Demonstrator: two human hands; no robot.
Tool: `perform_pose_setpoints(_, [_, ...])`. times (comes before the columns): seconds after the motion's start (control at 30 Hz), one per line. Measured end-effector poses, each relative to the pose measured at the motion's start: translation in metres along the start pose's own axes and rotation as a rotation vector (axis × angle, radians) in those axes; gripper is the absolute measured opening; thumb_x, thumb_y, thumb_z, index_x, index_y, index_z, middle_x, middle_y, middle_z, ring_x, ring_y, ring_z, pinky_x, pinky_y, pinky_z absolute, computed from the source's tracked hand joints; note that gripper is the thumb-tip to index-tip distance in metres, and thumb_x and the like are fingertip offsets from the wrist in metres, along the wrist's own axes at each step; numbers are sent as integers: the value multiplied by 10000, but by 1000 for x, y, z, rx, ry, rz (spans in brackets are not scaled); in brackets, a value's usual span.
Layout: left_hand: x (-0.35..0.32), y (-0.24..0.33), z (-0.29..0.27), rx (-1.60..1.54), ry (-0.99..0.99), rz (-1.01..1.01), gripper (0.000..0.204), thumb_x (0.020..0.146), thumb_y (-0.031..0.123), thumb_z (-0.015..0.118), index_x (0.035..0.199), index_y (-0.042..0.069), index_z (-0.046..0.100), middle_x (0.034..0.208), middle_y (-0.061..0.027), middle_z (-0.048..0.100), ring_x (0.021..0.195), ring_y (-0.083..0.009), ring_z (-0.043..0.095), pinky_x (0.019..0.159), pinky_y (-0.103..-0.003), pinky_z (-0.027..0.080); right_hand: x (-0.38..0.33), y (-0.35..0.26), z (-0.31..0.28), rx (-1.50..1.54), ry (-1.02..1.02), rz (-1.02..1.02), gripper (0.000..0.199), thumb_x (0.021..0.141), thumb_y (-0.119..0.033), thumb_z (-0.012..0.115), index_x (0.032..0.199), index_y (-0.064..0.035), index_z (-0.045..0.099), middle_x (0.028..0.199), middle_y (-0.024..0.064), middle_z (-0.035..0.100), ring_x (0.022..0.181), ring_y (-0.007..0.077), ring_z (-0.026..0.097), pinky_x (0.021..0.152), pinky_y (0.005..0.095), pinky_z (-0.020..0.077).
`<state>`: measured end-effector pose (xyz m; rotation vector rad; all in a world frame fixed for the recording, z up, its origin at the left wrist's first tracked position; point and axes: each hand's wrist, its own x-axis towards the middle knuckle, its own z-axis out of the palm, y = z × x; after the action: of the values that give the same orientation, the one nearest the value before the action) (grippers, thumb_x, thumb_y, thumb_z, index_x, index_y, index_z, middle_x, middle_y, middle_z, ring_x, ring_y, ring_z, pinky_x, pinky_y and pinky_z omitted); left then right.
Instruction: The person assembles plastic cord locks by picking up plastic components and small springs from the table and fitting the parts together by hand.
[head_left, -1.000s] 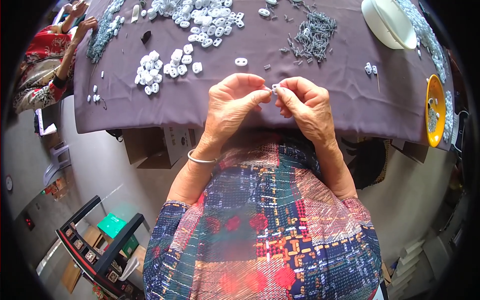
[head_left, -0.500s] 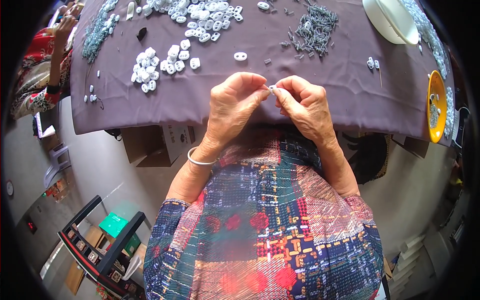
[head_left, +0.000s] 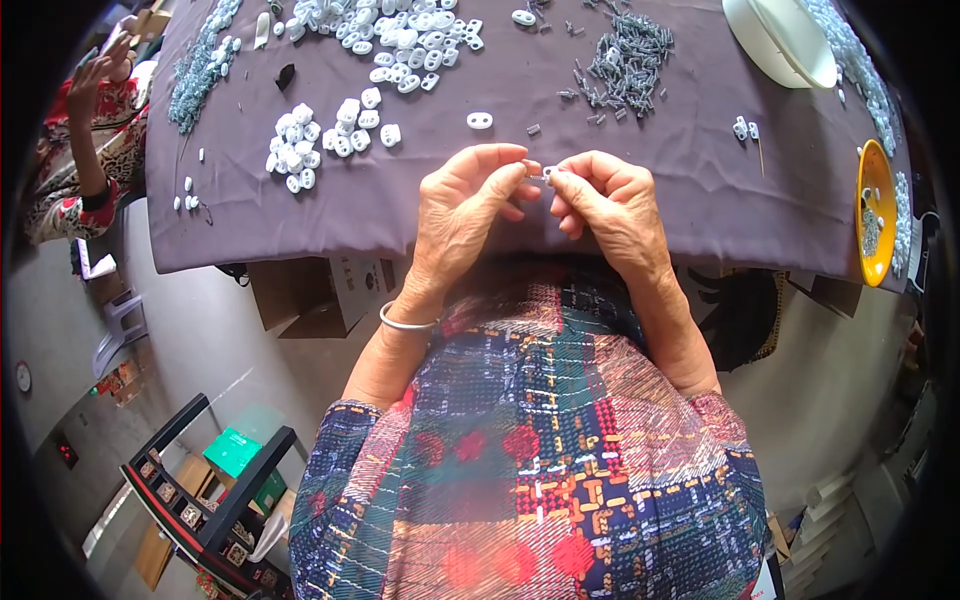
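Observation:
Between the thumb and forefinger of my left hand (head_left: 465, 205) is a thin silvery bit that looks like a small spring (head_left: 535, 177). Facing it, my right hand (head_left: 610, 200) pinches a small white plastic cord lock piece (head_left: 547, 173). The fingertips of both hands are close together above the cloth, and partly hide what they hold. Just beyond them lie a loose white two-hole cord lock piece (head_left: 480, 121) and a single grey spring (head_left: 533, 129). A pile of grey springs (head_left: 625, 65) sits farther off to the right.
White cord lock pieces form a near heap (head_left: 293, 150) and a larger far one (head_left: 405, 40). To the right are a cream tub (head_left: 765, 45), an orange dish (head_left: 864, 225) and a stick beside small pieces (head_left: 741, 128). Another person's arm (head_left: 85, 140) shows at far left.
My fingertips have drawn slightly apart, and the thin silvery bit now shows between them. The other person's hand at far left has moved lower.

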<state>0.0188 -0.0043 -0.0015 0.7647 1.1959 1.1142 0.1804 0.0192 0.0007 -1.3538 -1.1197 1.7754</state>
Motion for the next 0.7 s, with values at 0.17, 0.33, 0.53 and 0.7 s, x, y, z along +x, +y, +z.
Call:
perform_pose_setpoints(0.17, [1,-1,-5,188,-67,-46,169,854,120,611,948,-18,635,817,-54,651,661,-82,573,569,-209,465,-1,-1,1,-8,-5,-20,145,863,-156,599,867,-12,610,652,5,592,506,33,513,460,161,420])
perform_pose_setpoints(0.33, [-2,-2,-2,206,-42,-42,160,850,123,617,937,-10,641,792,-39,649,649,-65,557,556,-196,447,0,-2,3,-7,10,-34,146,865,-154,595,869,-9,611,653,6,592,509,31,512,462,161,422])
perform_pose_setpoints(0.53, [-3,-4,1,236,-9,1,141,848,119,621,918,-2,641,771,-14,636,638,-47,539,550,-182,437,0,-2,5,-7,4,-25,142,865,-151,594,865,-10,612,652,1,590,508,26,509,463,159,421])
perform_pose_setpoints(0.7, [-3,-7,2,289,38,37,119,846,109,624,904,7,644,741,8,617,623,-34,521,548,-175,433,2,0,7,-42,-3,-24,133,865,-143,591,862,-12,615,646,-4,587,508,25,509,460,158,418])
